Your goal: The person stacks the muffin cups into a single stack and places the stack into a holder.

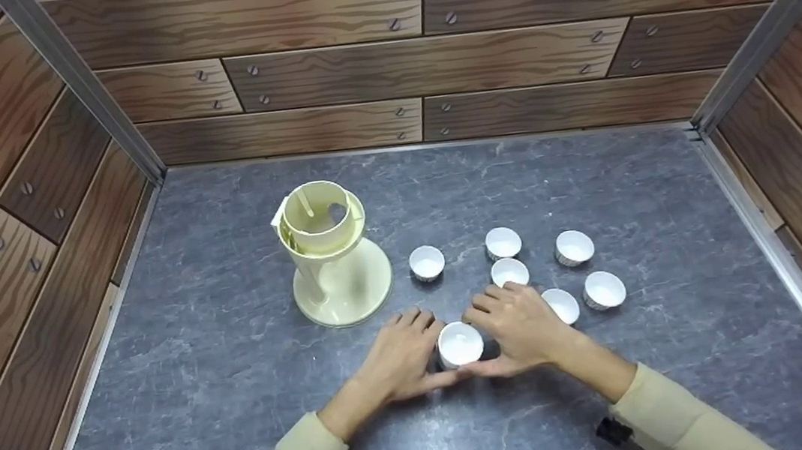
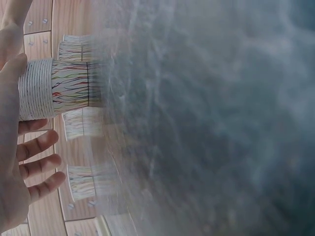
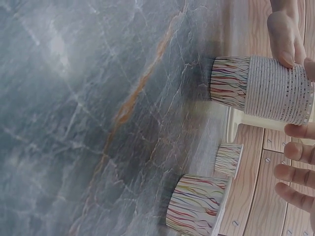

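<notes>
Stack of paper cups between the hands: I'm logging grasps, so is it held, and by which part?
Yes. Both hands, left and right, grip the stack of cups by its ribbed upper sides, near the rims.

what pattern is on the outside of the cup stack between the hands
White with thin multicoloured wavy stripes on the bottom cup of the cup stack; clearest in the right wrist view.

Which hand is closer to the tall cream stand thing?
Left. The left hand lies just in front of the cream stand, near its base. The right hand is farther off, on the other side of the stack of paper cups between both hands.
</notes>
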